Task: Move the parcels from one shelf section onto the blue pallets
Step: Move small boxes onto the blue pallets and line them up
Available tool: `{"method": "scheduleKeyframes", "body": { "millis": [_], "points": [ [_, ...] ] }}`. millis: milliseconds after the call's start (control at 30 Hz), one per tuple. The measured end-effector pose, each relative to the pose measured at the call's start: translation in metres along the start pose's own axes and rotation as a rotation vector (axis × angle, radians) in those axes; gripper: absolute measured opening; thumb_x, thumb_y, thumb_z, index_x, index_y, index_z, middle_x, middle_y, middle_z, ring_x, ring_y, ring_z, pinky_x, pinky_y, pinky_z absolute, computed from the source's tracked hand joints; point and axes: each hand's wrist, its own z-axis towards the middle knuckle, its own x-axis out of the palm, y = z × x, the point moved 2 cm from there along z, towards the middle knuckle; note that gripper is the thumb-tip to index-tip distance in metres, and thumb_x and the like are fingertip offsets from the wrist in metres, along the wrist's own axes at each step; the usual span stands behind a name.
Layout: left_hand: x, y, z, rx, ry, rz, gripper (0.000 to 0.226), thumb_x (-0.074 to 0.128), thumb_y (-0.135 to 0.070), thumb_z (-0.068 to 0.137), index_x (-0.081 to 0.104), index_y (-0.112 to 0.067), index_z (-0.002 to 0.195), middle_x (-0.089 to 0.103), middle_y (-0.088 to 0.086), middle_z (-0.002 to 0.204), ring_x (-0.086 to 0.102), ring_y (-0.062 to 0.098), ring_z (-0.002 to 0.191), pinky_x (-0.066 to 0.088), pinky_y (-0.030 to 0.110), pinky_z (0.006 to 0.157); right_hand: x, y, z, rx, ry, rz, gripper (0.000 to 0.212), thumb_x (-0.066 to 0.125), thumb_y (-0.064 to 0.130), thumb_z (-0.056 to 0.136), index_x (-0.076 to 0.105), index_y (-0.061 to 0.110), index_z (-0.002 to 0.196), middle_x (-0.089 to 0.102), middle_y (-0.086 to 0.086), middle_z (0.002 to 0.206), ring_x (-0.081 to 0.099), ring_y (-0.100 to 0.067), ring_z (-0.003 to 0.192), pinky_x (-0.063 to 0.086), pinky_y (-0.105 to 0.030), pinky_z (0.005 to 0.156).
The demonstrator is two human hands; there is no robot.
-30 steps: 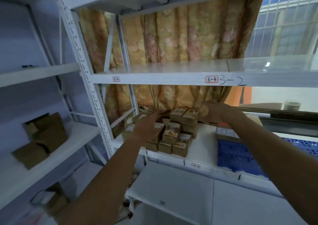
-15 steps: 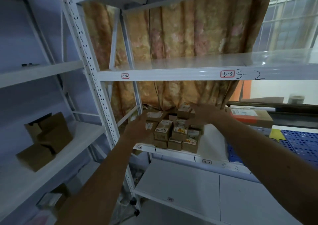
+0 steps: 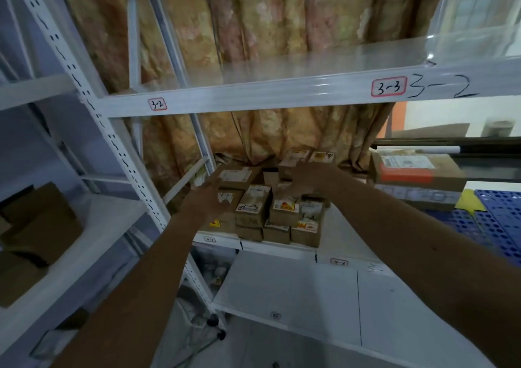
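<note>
Your left hand lies against the left flank of the stack of small cardboard parcels. Its fingers are straight and flat on the cardboard, and the thumb crosses the front of a labelled box. Your right hand reaches over the top of the same stack, and its fingers bend down among the upper boxes. Blur keeps you from telling whether they pinch a box or only rest there. The parcels sit between your two sets of fingertips, piled a few layers high at the front edge of the white shelf, under your right fingers and touching your left ones. Further right of your right fingers lies a bigger parcel with an orange band. Past it are the blue pallets, with a yellow sheet at their near corner. Behind your fingertips hangs a floral curtain. Well to the left of your left fingers, brown cartons sit on the neighbouring rack.
</note>
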Motion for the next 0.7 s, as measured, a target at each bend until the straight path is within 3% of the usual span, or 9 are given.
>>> {"method": "scheduleKeyframes", "body": {
  "millis": [133, 267, 300, 400, 467, 533, 700],
  "points": [
    [0.015, 0.000, 0.023, 0.028, 0.032, -0.015, 0.067, 0.056, -0.039, 0.094, 0.029, -0.028, 0.153, 0.058, 0.005, 0.136, 0.065, 0.027, 0.105, 0.052, 0.030, 0.073, 0.014, 0.001, 0.028, 0.011, 0.068, 0.018, 0.069, 0.059, 0.044, 0.095, 0.030, 0.015, 0.151, 0.042, -0.009, 0.147, 0.048, -0.029, 0.126, 0.044, -0.038, 0.102],
    [0.032, 0.011, 0.049, 0.055, 0.070, -0.098, 0.074, 0.047, -0.065, 0.079, 0.041, -0.033, 0.145, 0.039, -0.002, 0.154, 0.053, 0.024, 0.128, 0.053, 0.046, 0.096, 0.026, 0.003, 0.058, 0.079, 0.138, 0.029, 0.074, 0.062, 0.052, 0.087, 0.032, 0.025, 0.149, 0.042, -0.002, 0.147, 0.048, -0.028, 0.126, 0.046, -0.043, 0.101],
    [0.038, 0.013, 0.056, 0.069, 0.089, -0.092, 0.071, 0.047, -0.065, 0.079, 0.046, -0.031, 0.142, 0.040, -0.001, 0.153, 0.050, 0.025, 0.131, 0.050, 0.046, 0.099, 0.032, 0.002, 0.067, 0.090, 0.136, 0.035, 0.078, 0.063, 0.059, 0.082, 0.034, 0.028, 0.147, 0.044, 0.000, 0.145, 0.049, -0.028, 0.125, 0.047, -0.043, 0.099],
    [0.043, 0.005, 0.067, 0.087, 0.166, -0.006, 0.047, 0.055, -0.038, 0.096, 0.054, -0.015, 0.137, 0.055, 0.008, 0.138, 0.051, 0.030, 0.127, 0.042, 0.042, 0.105, 0.051, -0.001, 0.095, 0.178, 0.094, 0.027, 0.098, 0.059, 0.085, 0.051, 0.040, 0.043, 0.137, 0.050, 0.006, 0.138, 0.053, -0.027, 0.118, 0.048, -0.045, 0.092],
    [0.044, 0.003, 0.075, 0.128, 0.212, -0.027, 0.051, 0.057, -0.045, 0.093, 0.053, -0.015, 0.135, 0.058, 0.007, 0.132, 0.055, 0.029, 0.120, 0.045, 0.041, 0.100, 0.055, 0.008, 0.089, 0.189, 0.098, 0.035, 0.083, 0.058, 0.076, 0.067, 0.042, 0.038, 0.139, 0.050, 0.002, 0.139, 0.053, -0.026, 0.118, 0.046, -0.045, 0.096],
    [0.048, 0.009, 0.090, 0.165, 0.261, -0.109, 0.066, 0.055, -0.061, 0.080, 0.055, -0.017, 0.130, 0.060, 0.008, 0.131, 0.059, 0.029, 0.110, 0.050, 0.044, 0.093, 0.064, 0.017, 0.085, 0.203, 0.117, 0.056, 0.074, 0.053, 0.061, 0.088, 0.031, 0.028, 0.151, 0.038, -0.002, 0.152, 0.047, -0.028, 0.128, 0.040, -0.043, 0.105],
    [0.043, 0.023, 0.109, 0.269, 0.197, -0.088, 0.049, 0.056, -0.027, 0.098, 0.048, -0.012, 0.145, 0.052, 0.012, 0.145, 0.059, 0.033, 0.118, 0.049, 0.039, 0.094, 0.097, 0.031, 0.094, 0.287, 0.050, 0.106, 0.073, 0.052, 0.058, 0.093, 0.020, 0.033, 0.155, 0.011, -0.007, 0.163, 0.034, -0.040, 0.139, 0.036, -0.053, 0.109]
  ]
}}
